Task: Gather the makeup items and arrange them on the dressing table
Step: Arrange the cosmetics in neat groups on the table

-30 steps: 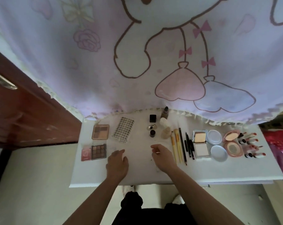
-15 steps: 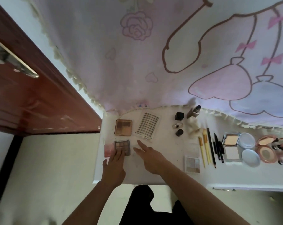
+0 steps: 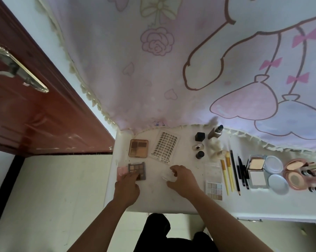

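Observation:
The white dressing table (image 3: 153,202) carries rows of makeup. My left hand (image 3: 127,186) has its fingertips on the near edge of a dark eyeshadow palette (image 3: 138,168), which lies beside a pink item (image 3: 121,171) at the table's left end. My right hand (image 3: 183,179) curls finger and thumb around a small clear piece (image 3: 167,175); what it is cannot be made out. Behind lie a tan palette (image 3: 138,148) and a sheet of nail stickers (image 3: 164,148). A pastel palette (image 3: 214,190) lies open to the right of my right hand.
Further right are small jars (image 3: 200,136), a bottle (image 3: 215,132), yellow brushes (image 3: 226,173), black pencils (image 3: 235,171), a powder compact (image 3: 256,171), round puffs (image 3: 278,184), pink compacts (image 3: 295,173) and lipsticks (image 3: 315,173). A printed cloth (image 3: 171,79) hangs behind. A brown door (image 3: 35,115) stands left.
The view has swung left. My left hand moved onto the dark palette. My right hand moved left and its fingers curled from spread to closed. The pastel palette now lies by the brushes.

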A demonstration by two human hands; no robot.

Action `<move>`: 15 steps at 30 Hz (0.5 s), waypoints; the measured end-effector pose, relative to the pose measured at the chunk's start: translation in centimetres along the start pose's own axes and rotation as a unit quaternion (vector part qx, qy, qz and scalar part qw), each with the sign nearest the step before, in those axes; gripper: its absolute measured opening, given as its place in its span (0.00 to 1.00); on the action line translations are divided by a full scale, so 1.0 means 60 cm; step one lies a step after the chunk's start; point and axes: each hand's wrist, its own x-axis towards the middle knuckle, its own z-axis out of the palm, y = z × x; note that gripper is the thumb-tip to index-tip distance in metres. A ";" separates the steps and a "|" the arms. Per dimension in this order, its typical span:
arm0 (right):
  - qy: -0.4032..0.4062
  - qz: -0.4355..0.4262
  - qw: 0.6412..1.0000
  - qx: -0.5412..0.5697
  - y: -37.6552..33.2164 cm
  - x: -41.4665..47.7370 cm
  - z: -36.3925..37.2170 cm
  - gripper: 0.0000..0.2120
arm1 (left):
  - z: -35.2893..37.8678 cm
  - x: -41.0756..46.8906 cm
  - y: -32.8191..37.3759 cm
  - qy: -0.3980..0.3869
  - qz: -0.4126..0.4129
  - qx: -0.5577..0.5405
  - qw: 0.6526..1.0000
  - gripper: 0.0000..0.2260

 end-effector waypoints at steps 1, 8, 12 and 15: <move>0.022 0.009 0.999 0.047 -0.002 -0.006 -0.014 0.29 | -0.014 -0.002 0.016 0.028 -0.005 -0.074 0.997 0.16; 0.107 -0.088 0.968 0.207 -0.033 -0.065 -0.135 0.27 | -0.117 -0.023 0.158 -0.119 -0.091 -0.576 0.803 0.16; 0.126 -0.143 0.958 0.213 -0.049 -0.095 -0.189 0.27 | -0.150 -0.036 0.221 -0.193 -0.044 -0.629 0.751 0.21; 0.138 -0.173 0.954 0.204 -0.055 -0.112 -0.215 0.24 | -0.156 -0.041 0.250 -0.219 -0.033 -0.652 0.725 0.23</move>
